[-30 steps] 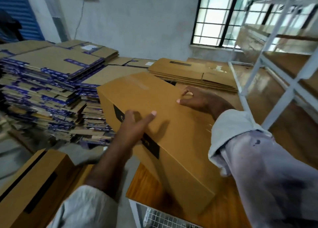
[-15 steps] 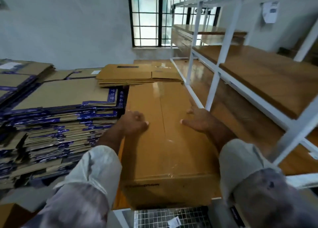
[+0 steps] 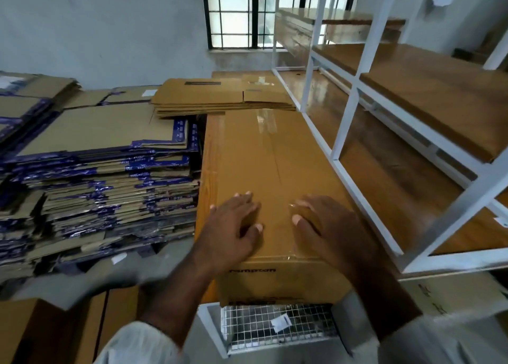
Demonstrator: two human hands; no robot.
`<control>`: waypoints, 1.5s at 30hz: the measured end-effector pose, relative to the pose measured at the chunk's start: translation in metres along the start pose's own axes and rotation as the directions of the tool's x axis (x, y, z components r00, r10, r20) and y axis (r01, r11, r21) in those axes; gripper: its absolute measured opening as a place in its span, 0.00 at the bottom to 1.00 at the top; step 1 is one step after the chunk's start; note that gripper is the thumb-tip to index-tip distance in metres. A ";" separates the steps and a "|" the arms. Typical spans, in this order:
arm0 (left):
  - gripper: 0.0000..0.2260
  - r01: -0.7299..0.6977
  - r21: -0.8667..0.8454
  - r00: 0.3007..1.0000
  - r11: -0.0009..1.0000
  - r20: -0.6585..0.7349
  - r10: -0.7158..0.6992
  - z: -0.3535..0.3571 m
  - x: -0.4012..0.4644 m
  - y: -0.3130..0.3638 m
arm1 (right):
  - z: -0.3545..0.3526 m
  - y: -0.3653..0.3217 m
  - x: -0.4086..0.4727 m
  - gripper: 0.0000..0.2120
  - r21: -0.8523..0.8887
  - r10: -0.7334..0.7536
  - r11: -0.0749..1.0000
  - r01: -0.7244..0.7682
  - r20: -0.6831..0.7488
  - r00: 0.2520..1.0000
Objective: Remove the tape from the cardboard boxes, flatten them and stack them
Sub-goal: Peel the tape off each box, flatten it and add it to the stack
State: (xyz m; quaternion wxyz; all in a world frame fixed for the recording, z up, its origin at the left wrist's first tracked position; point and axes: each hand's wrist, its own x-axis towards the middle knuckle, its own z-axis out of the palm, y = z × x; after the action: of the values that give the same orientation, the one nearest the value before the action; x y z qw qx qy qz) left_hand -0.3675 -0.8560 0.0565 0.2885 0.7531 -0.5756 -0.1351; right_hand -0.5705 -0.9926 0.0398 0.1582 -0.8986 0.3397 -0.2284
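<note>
Lay lengthwise on the wooden counter [image 3: 204,188]: a long cardboard box [image 3: 264,171], still assembled, its near end overhanging the counter's near edge above a wire mesh panel [image 3: 277,325]. Ran down the middle of the box's top seam: clear tape [image 3: 268,133], glossy toward the far end. Rested flat on the top near the box's near end, one on each side of the seam: left hand [image 3: 233,226], fingers spread and straight, and right hand [image 3: 321,223], fingers relaxed and slightly bent, holding nothing. Cannot tell how firmly either pressed. Sat at the counter's far end, just beyond the box: a low stack of flattened boxes [image 3: 220,96]. Stood off the counter's left edge: a tall pile of flattened cartons with blue tape [image 3: 96,166]. Rose along the counter's right edge: a white metal shelf frame [image 3: 349,116] with wooden boards. Showed at the lower left: another brown box [image 3: 49,330], partly blurred.
</note>
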 end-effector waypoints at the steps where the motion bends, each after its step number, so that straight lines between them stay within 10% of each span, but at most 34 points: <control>1: 0.30 0.015 0.053 1.000 0.998 -0.021 -0.014 0.005 0.001 -0.002 | 0.004 -0.002 0.004 0.25 -0.028 0.000 1.000 0.000 -0.012 1.000; 15: 0.23 0.086 0.328 0.996 0.941 -0.047 -0.074 0.010 0.082 -0.007 | 0.002 0.006 0.118 0.23 -0.230 0.099 0.973 -0.035 0.272 0.957; 36: 0.23 0.063 0.439 0.998 0.896 -0.051 -0.046 0.014 0.069 0.000 | 0.010 -0.016 0.093 0.33 -0.320 -0.035 0.944 0.081 0.148 0.988; 45: 0.23 0.042 0.493 0.999 0.869 -0.050 -0.020 0.016 0.061 0.004 | 0.010 -0.015 0.086 0.23 -0.261 -0.048 0.961 0.091 0.167 0.985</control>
State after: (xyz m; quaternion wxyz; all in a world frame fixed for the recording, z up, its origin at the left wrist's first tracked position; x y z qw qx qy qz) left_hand -0.3603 -0.9190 0.0541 0.0967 0.8137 -0.5725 0.0282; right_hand -0.5000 -1.0399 0.0639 0.0537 -0.9384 0.3220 -0.1135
